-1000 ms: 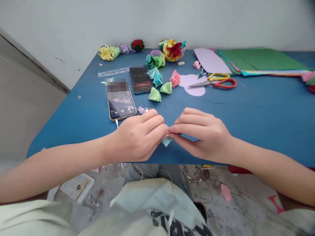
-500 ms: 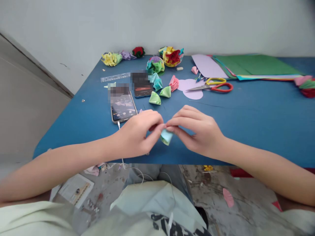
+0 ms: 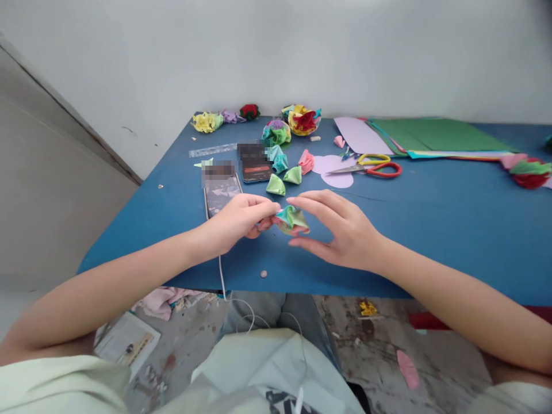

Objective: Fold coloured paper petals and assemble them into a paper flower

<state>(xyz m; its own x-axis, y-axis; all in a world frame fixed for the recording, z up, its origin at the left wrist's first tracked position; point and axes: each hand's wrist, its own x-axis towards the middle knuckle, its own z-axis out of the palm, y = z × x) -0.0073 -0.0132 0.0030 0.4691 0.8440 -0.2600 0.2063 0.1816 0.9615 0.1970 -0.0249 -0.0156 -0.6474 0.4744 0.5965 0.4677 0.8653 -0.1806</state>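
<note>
A small paper flower (image 3: 293,219) in green, blue and pink is pinched at its left end by my left hand (image 3: 241,221). My right hand (image 3: 345,230) curves around the flower's right side, thumb and fingers apart. Just beyond the hands lie two folded light-green paper pieces (image 3: 276,185), a teal crumpled paper piece (image 3: 279,162) and a pink one (image 3: 306,162). To the right of these, scissors (image 3: 371,166) with yellow and red handles rest partly on a lilac scalloped paper shape (image 3: 338,177).
Two phones (image 3: 221,190) lie left of the middle, one with a white cable, near a clear ruler (image 3: 213,150). Finished paper flowers (image 3: 276,133) line the back. A stack of coloured paper (image 3: 448,138) is at the back right, and another flower (image 3: 528,171) at the right.
The light-blue paper piece between my fingertips has turned, showing its ruffled, multicoloured side. My right fingers have spread from their pinch. The view has tilted up slightly.
</note>
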